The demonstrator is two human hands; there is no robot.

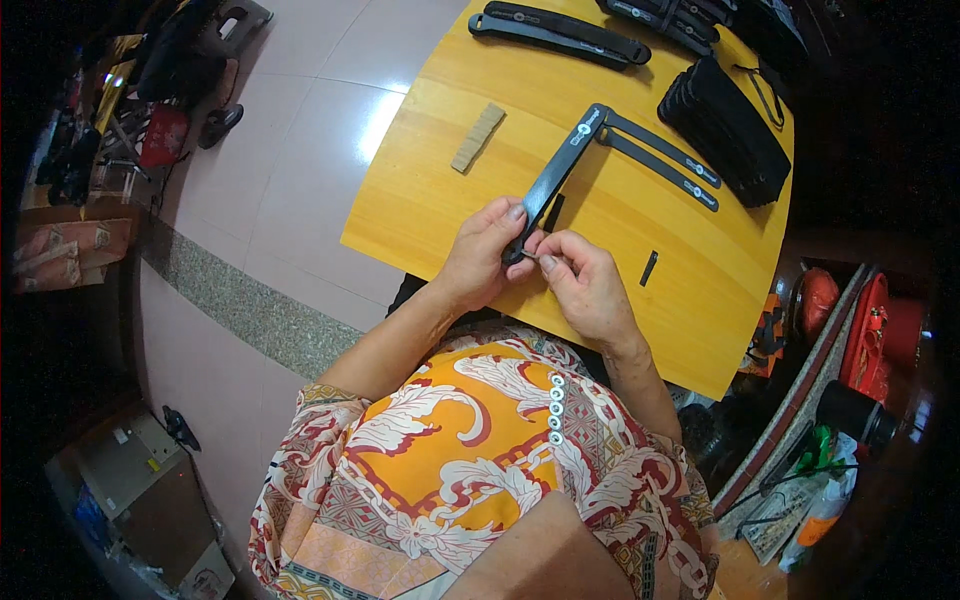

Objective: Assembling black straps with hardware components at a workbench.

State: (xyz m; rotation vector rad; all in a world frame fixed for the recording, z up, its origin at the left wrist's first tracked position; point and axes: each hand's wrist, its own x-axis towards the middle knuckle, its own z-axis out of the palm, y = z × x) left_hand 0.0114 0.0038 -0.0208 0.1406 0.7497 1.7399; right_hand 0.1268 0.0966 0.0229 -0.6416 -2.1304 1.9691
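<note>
A long flat black strap [565,160] with pale print slants over the table. My left hand [484,245] is closed round its near end, thumb on top. My right hand [582,285] pinches at that same end; a small, thin piece shows by the fingertips, too small to name. At the far end the strap meets two more black straps [660,145], which lie side by side toward the right. A short black strip [553,213] shows just beyond my fingers, and another small black strip [649,268] lies to the right of my right hand.
The yellow wooden table [420,200] bears a ridged tan strip [478,138] at left. Black straps [560,36] lie at the far edge, and a stack of black pieces [725,130] at far right. Red items [868,340] and a bottle [815,520] crowd a shelf at right.
</note>
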